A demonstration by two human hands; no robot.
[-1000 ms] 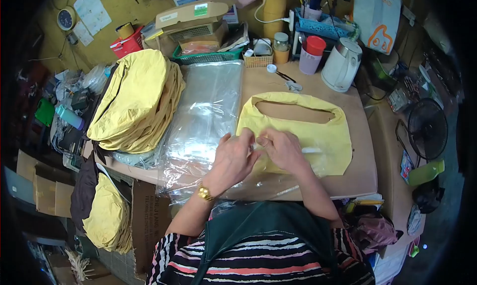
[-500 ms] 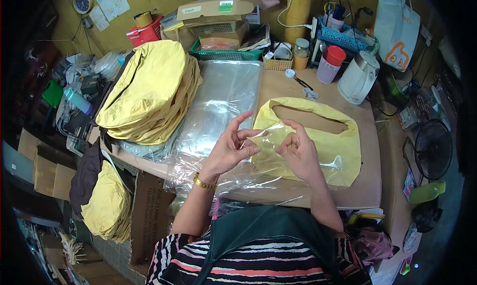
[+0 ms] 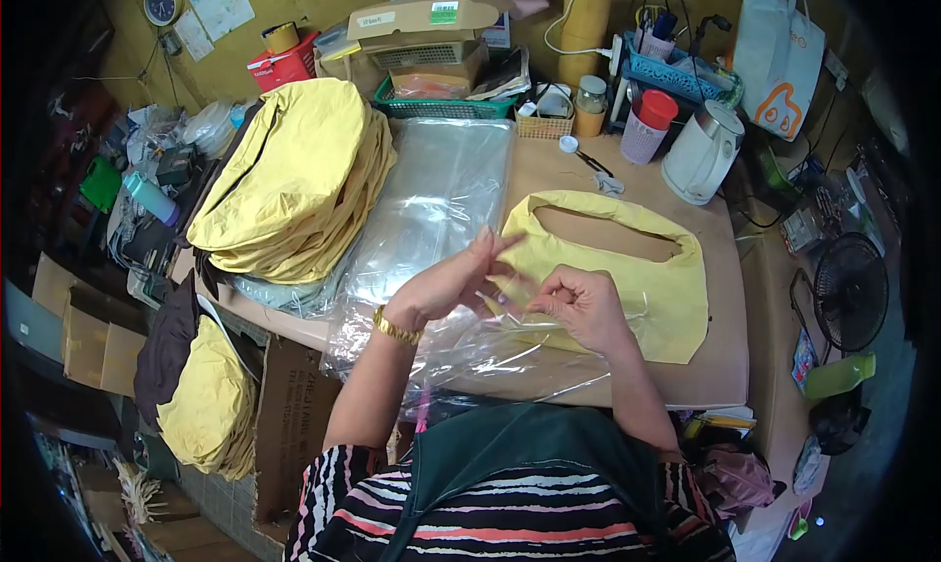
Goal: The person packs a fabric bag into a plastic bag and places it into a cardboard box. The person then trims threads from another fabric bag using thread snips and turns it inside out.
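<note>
My right hand (image 3: pixel 585 305) is closed in a pinch on the edge of a clear plastic bag (image 3: pixel 529 351), which spreads crumpled below it toward my apron. Close beside it, my left hand (image 3: pixel 466 280) has its fingers stretched out and apart, somewhat blurred, by the same bag; a gold bracelet circles that wrist. Under the bag and just beyond my hands lies a yellow fabric bag (image 3: pixel 637 280) with a long oval handle opening, flat on the table. A stack of flat clear plastic bags (image 3: pixel 446 175) lies to the left of it.
Folded yellow bags (image 3: pixel 284 170) are piled at the table's left, and more yellow and dark fabric (image 3: pixel 206 390) hangs below. A white kettle (image 3: pixel 704 150), a lilac cup (image 3: pixel 642 143), small scissors-like snips (image 3: pixel 592 161) and a green basket (image 3: pixel 441 106) stand or lie along the back.
My left hand has swung its fingers downward and rightward, spreading them. The right hand has turned over into a tighter pinch, and the clear bag's raised edge has dropped lower.
</note>
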